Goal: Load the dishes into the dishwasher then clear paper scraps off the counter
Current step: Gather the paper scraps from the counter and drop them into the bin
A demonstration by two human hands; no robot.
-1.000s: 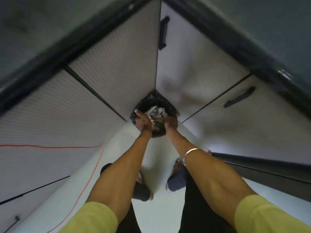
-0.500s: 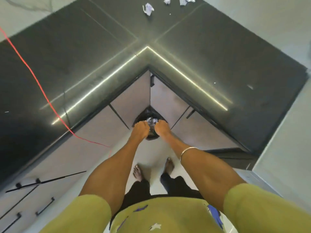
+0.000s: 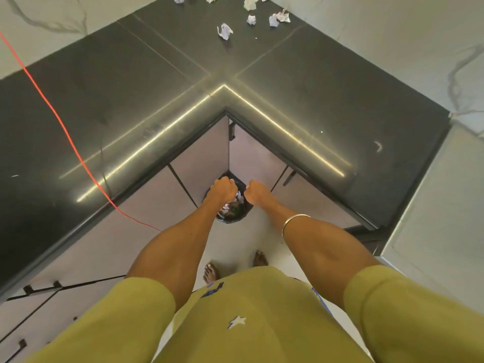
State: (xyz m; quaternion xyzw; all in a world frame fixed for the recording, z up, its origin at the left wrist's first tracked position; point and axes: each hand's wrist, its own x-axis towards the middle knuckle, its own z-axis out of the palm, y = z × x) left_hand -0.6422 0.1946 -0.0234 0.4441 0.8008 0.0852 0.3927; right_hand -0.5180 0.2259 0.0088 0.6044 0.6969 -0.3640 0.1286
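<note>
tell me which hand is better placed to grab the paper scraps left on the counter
Probably the right hand. Both hands are low over the bin, but the remaining paper scraps lie at the far corner of the counter, slightly to the right. The left hand would reach across.

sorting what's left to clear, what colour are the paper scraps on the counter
White, crumpled paper scraps on the black counter, clearest in the head view.

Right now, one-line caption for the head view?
Both fists, left hand and right hand, over the floor bin; paper scraps remain on counter.
</note>
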